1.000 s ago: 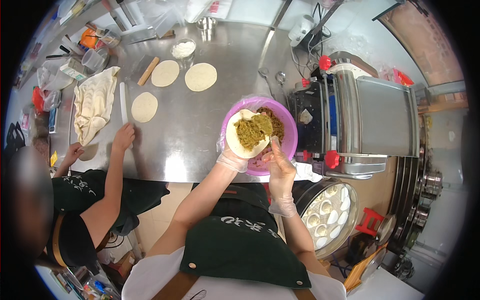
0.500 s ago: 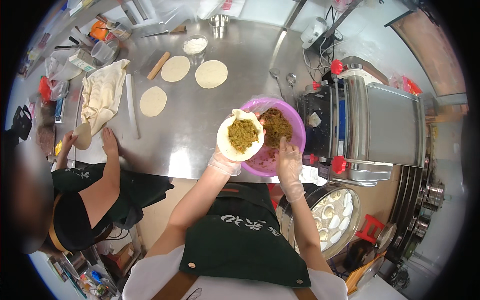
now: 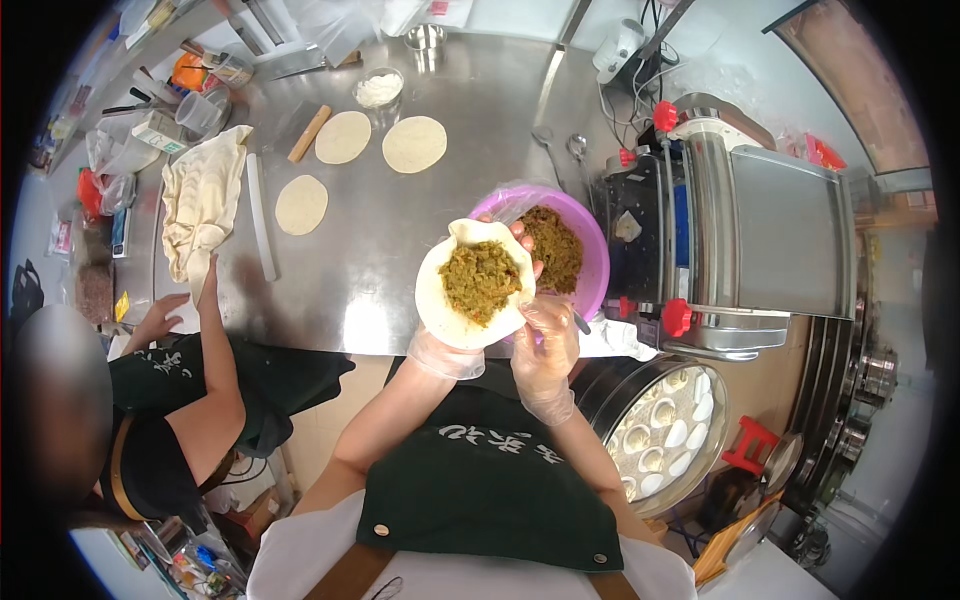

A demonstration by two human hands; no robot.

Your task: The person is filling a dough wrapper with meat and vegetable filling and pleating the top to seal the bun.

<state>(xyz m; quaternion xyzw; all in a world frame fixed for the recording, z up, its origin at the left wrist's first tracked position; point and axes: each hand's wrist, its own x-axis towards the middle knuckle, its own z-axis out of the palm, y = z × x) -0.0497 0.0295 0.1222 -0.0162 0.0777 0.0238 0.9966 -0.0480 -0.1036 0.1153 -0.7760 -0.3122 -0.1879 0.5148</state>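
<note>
My gloved left hand (image 3: 448, 353) cups a round dough wrapper (image 3: 434, 285) from beneath, its fingertips showing at the far right edge. A mound of greenish-brown chopped filling (image 3: 478, 280) lies on the wrapper. My gloved right hand (image 3: 543, 340) is closed, with thumb and fingers on the wrapper's lower right edge. Behind them is a purple bowl (image 3: 595, 250) lined with clear plastic, with more filling inside. A dark handle shows just right of my right hand, partly hidden.
On the steel table (image 3: 340, 260) lie flat dough rounds (image 3: 414, 145), a rolling pin (image 3: 309, 133), a white bar and folded dough (image 3: 200, 200). A co-worker's hands (image 3: 205, 290) are at the left. A roller machine (image 3: 775, 240) stands right; a round tray of dumplings (image 3: 715, 450) sits lower right.
The filled wrapper has moved left and toward me. My right hand has left the bowl for the wrapper's edge. The co-worker's hands have shifted to the folded dough.
</note>
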